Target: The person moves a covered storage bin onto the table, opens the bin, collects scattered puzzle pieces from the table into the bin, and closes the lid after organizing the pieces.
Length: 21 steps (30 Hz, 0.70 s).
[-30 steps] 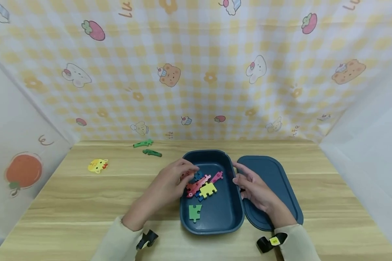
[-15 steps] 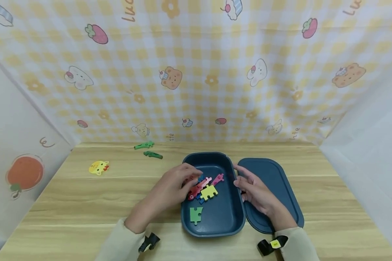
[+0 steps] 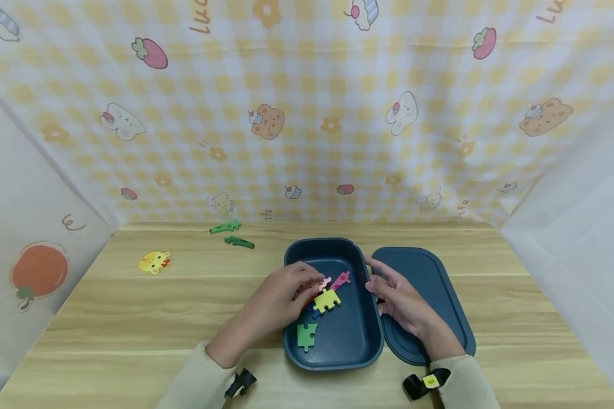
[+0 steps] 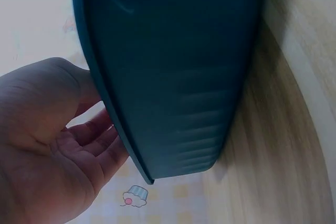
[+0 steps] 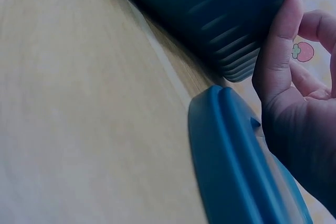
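Note:
A dark blue box holds several jigsaw pieces. My left hand reaches over its left wall, fingers bent down over the pile. It covers most of a red-and-pink piece; whether the fingertips pinch it is hidden. In the left wrist view the box's outer wall blocks what the left hand touches. Beside the fingers lie a yellow piece, a pink piece and a blue piece. Lower in the box is a green piece. My right hand touches the box's right rim with loosely extended thumb and fingers.
A dark blue lid lies right of the box, partly under the right hand. Two green pieces lie at the table's back. A yellow animal-face piece sits at the left. A patterned cloth hangs behind.
My left hand has shifted right, deeper over the pile, and now covers most of the red-and-pink piece that showed before. The right hand stays on the rim.

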Motion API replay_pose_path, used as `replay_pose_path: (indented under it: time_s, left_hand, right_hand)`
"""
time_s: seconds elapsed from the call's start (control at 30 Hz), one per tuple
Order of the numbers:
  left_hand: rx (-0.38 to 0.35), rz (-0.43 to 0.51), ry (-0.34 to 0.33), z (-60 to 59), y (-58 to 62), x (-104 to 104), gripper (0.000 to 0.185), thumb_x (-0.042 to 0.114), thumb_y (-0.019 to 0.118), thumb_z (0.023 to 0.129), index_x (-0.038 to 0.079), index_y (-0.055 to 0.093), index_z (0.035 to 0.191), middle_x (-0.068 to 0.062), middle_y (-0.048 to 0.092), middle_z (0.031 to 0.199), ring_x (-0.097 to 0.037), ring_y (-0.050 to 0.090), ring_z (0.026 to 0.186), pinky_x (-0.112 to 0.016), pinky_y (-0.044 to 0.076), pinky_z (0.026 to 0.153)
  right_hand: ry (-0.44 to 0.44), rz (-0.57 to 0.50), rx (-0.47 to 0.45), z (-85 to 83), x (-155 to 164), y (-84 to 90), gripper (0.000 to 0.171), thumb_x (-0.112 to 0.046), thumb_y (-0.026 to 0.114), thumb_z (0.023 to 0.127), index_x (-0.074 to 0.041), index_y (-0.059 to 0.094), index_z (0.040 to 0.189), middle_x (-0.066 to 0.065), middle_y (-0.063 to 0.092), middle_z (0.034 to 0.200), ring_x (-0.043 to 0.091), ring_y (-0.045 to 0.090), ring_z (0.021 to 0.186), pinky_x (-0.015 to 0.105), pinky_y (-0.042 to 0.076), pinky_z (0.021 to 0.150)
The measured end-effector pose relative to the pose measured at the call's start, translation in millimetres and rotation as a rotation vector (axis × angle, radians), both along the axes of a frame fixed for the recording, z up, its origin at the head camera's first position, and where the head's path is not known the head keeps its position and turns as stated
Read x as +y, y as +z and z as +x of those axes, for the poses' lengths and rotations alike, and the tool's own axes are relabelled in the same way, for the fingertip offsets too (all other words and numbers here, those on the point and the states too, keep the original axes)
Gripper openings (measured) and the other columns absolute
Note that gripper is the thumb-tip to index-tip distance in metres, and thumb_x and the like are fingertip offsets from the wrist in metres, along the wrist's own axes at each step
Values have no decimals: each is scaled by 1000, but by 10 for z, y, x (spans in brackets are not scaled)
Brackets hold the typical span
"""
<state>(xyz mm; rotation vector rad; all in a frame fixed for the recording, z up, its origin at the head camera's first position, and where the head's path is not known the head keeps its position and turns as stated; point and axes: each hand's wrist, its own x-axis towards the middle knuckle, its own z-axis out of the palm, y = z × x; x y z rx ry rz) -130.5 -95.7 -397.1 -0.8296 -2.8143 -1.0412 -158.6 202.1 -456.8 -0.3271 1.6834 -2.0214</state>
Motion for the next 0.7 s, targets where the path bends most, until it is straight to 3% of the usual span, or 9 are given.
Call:
replay_pose_path:
  time_s: [0.2,0.47,0.7]
  left_hand:
    - [26,-2,-23,7,-35,18,27,16,71,103,13,76,130,1,73,125,-9,66,98,-21,60,85]
    - [32,-5,4,18,-41,17,29,18,68,105,13,74,132,-2,69,131,-8,61,85,-18,55,72]
    - [35,1,27,1,-14,-14,27,21,70,103,18,75,130,-1,71,124,-14,67,99,-26,60,84]
  right_hand:
    - [0,-10,-1,2,-8,-19,72,-12,54,110,-8,13,169,-10,66,98,3,68,77,19,59,63]
    - [-1,-10,-3,-1,-10,-20,74,-11,55,109,-8,12,170,-9,65,98,3,68,78,19,60,63]
    - [-18,4,-5,1,-12,-14,74,-11,56,109,-11,13,169,-9,65,96,4,68,77,20,60,62]
